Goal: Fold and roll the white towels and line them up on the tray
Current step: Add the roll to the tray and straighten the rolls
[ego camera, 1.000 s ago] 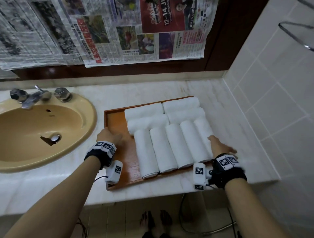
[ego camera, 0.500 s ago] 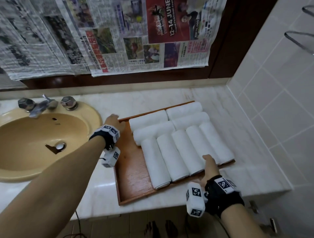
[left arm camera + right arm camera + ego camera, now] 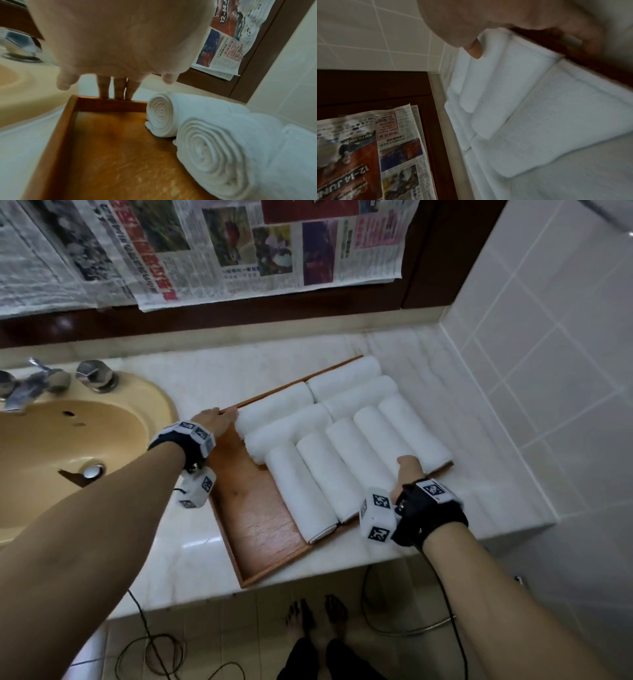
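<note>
My left hand (image 3: 214,419) fingertips press tray (image 3: 253,518) far rim; right hand (image 3: 407,470) grip unclear; I'd slide slowly, keeping towels (image 3: 329,470) aligned.

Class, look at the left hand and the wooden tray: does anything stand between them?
Nothing visible does. The left hand has its fingers straight down on the far rim of the brown wooden tray, just left of the nearest rolled white towel, which lies beside them, not between.
</note>
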